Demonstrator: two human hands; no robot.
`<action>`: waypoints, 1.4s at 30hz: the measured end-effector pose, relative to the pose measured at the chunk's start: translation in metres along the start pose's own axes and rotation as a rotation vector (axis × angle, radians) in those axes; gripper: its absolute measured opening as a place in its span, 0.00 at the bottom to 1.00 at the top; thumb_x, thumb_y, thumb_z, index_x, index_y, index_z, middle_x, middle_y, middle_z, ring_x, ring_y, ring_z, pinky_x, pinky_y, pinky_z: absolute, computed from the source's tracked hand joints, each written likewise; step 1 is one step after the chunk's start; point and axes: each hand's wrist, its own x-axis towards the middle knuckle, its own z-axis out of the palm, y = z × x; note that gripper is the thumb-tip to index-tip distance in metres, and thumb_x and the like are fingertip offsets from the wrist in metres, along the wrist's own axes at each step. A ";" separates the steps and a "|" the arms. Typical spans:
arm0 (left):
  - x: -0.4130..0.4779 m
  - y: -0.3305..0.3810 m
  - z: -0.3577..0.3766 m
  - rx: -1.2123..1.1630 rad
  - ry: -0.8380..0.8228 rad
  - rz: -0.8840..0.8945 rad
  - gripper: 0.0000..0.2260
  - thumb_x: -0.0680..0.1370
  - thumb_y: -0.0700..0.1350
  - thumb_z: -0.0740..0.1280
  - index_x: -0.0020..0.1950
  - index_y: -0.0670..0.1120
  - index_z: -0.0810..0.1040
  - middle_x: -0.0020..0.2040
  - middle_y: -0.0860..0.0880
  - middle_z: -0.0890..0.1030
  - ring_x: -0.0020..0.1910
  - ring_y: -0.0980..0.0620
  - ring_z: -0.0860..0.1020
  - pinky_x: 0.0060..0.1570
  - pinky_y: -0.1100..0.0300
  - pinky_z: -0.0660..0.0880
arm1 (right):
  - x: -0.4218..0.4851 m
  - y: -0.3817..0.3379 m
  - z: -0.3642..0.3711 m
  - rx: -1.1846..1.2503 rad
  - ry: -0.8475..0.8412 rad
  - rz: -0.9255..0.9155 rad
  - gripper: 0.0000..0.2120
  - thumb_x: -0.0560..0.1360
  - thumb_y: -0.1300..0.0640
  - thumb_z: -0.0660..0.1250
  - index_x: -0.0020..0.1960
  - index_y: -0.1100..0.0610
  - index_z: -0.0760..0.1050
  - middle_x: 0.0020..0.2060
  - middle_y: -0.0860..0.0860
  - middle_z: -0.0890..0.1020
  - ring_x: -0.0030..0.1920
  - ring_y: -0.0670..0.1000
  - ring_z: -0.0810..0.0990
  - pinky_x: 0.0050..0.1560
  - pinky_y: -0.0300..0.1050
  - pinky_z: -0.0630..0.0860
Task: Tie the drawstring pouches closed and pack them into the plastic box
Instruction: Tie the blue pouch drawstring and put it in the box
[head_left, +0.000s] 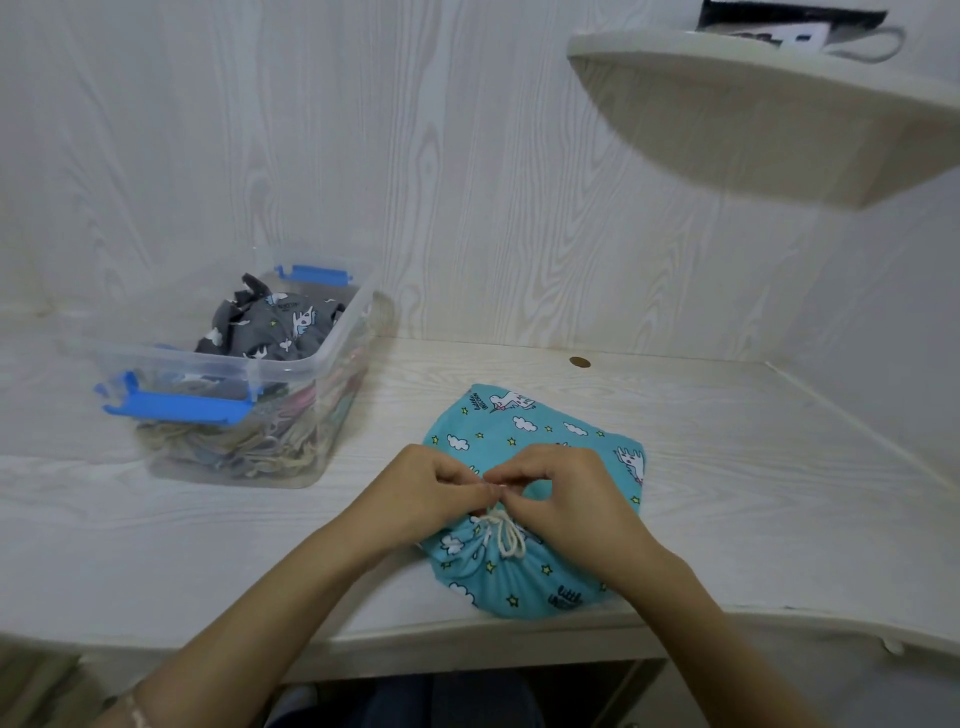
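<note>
Pinching the cord with left hand and right hand, knotting the pouch; next, probably tightening, then packing into box.

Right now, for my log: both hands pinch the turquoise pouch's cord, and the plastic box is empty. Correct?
Not empty: the head view shows a grey pouch inside the plastic box. The left hand and right hand do pinch the cord.

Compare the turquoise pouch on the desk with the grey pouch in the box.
The turquoise pouch lies on the desk; the grey pouch sits in the plastic box. The turquoise pouch's white cord is pinched by the left hand and right hand; the grey pouch lies untouched. Both carry a unicorn print.
</note>
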 end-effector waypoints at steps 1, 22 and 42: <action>0.000 0.001 0.000 -0.009 -0.009 -0.001 0.07 0.72 0.48 0.74 0.40 0.46 0.85 0.36 0.49 0.85 0.36 0.55 0.83 0.37 0.62 0.77 | 0.000 0.001 0.000 -0.038 -0.005 -0.042 0.09 0.74 0.59 0.71 0.52 0.49 0.84 0.43 0.43 0.83 0.46 0.40 0.78 0.48 0.33 0.75; 0.001 0.011 0.002 0.021 -0.106 0.158 0.10 0.78 0.47 0.61 0.40 0.43 0.74 0.34 0.50 0.73 0.36 0.54 0.70 0.38 0.58 0.66 | -0.006 -0.006 0.000 0.248 0.110 0.074 0.08 0.75 0.58 0.70 0.47 0.49 0.71 0.37 0.46 0.84 0.40 0.43 0.81 0.49 0.41 0.76; 0.000 0.005 0.001 -0.170 -0.129 0.155 0.08 0.79 0.45 0.64 0.45 0.42 0.78 0.32 0.55 0.80 0.31 0.60 0.77 0.31 0.69 0.71 | -0.005 -0.002 0.000 0.557 0.174 0.192 0.03 0.69 0.60 0.75 0.38 0.54 0.83 0.40 0.58 0.83 0.39 0.57 0.81 0.43 0.50 0.79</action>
